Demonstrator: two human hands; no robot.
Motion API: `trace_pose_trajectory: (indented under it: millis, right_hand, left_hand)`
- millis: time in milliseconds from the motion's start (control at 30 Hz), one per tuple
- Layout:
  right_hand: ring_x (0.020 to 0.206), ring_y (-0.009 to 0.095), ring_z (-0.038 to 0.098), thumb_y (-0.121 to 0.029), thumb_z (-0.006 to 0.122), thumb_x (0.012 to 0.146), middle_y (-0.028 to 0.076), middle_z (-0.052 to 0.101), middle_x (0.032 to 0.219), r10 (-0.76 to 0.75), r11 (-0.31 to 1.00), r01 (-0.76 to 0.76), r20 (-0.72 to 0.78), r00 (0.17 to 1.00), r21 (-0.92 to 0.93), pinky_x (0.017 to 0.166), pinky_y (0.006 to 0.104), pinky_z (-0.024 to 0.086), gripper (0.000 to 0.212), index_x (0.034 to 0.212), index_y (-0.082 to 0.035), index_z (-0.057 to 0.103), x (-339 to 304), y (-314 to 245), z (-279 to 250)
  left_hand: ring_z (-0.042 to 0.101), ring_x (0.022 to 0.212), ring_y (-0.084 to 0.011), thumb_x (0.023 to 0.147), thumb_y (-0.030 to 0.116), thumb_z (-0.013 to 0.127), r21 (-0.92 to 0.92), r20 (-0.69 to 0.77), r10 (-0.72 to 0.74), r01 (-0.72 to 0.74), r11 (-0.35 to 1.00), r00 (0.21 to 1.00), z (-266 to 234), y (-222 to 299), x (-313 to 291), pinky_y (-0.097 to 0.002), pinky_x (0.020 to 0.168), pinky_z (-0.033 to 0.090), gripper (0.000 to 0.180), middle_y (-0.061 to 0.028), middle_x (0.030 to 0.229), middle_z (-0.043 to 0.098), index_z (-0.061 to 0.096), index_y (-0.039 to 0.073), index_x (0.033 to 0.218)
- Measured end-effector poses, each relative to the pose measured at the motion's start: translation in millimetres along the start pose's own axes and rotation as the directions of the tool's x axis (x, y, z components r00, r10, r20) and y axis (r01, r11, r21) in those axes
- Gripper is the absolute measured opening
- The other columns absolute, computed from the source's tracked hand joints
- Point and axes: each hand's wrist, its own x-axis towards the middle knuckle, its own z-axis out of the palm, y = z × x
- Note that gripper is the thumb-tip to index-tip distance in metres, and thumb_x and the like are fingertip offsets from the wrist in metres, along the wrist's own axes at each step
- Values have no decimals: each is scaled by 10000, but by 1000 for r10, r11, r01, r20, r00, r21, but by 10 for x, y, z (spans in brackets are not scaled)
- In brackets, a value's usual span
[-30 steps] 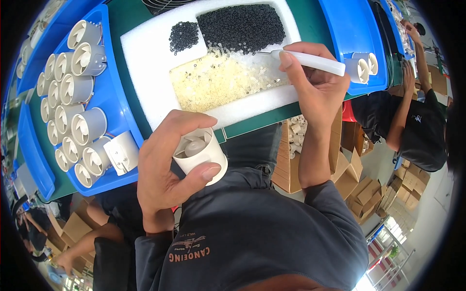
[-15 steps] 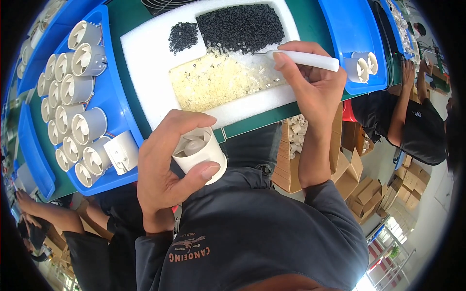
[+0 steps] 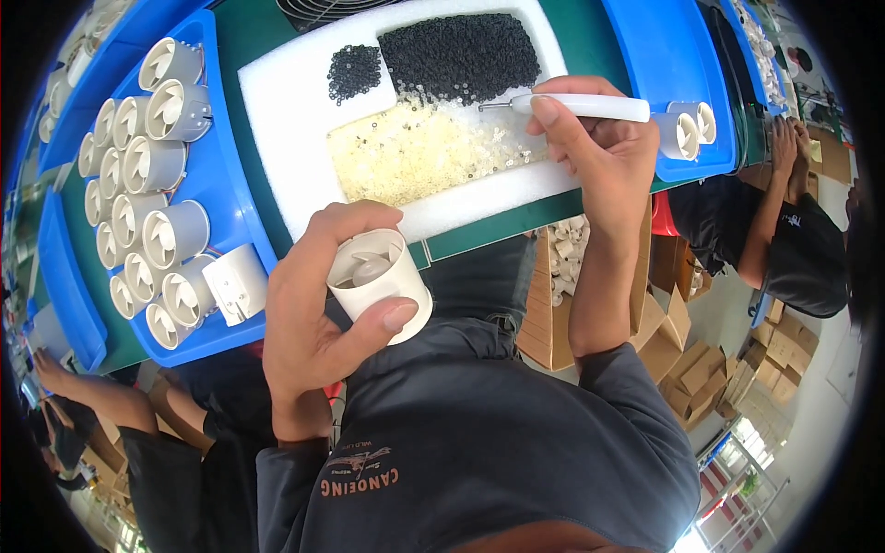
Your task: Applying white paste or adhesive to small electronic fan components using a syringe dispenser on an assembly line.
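A cream cylindrical fan housing (image 3: 392, 293) with an impeller inside sits in my left hand (image 3: 309, 304), my fingers and thumb wrapped around its sides and its open end tilted upward. Between the thumb and fingers of my right hand (image 3: 604, 152) is a white-handled pick (image 3: 590, 107). The thin metal tip points left, above the white foam tray (image 3: 286, 157), and appears to carry a tiny dark ring. Small black rings (image 3: 461, 55) fill the tray's far recess, with a smaller heap to their left. Pale translucent washers (image 3: 396, 157) lie in the nearer recess.
At left, a blue tray (image 3: 226, 175) holds several similar fan housings (image 3: 175, 235). Another blue tray (image 3: 678, 55) at right holds two more. Below the green table (image 3: 489, 230) stands a cardboard box (image 3: 537, 318) of white parts. Other people work at both sides.
The pick's tip has lifted from the edge of the black rings, and my right hand has shifted slightly. My left hand has raised the fan housing a little.
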Motion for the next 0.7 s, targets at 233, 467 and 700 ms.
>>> trace_pose_trajectory:
  millis: [233, 467, 700]
  right_hand:
    - [672, 83, 653, -39, 772, 870, 94, 723, 808, -50, 990, 51, -10, 999, 130, 560, 180, 452, 142, 971, 47, 722, -5, 52, 0]
    - [657, 97, 649, -18, 749, 872, 113, 721, 806, -154, 955, 170, -81, 985, 242, 529, 178, 441, 172, 1024, 45, 701, -81, -67, 94]
    - [726, 115, 701, 2, 746, 865, 120, 725, 872, -213, 912, 211, -32, 976, 351, 535, 186, 480, 194, 1041, 52, 682, -195, -239, 284]
  left_hand:
    - [623, 918, -195, 821, 200, 743, -8, 21, 1, -1, 1000, 1000, -35, -7, -20, -283, 814, 467, 469, -112, 1012, 623, 578, 5, 1214]
    - [605, 962, -156, 866, 126, 709, -119, -63, -56, 48, 992, 996, 99, 149, 37, -280, 856, 459, 580, -98, 1047, 624, 498, 19, 1395]
    - [644, 951, -170, 900, 295, 638, -182, -102, -22, 3, 983, 995, 246, 214, 210, -276, 854, 486, 780, -121, 1029, 655, 318, -3, 1545]
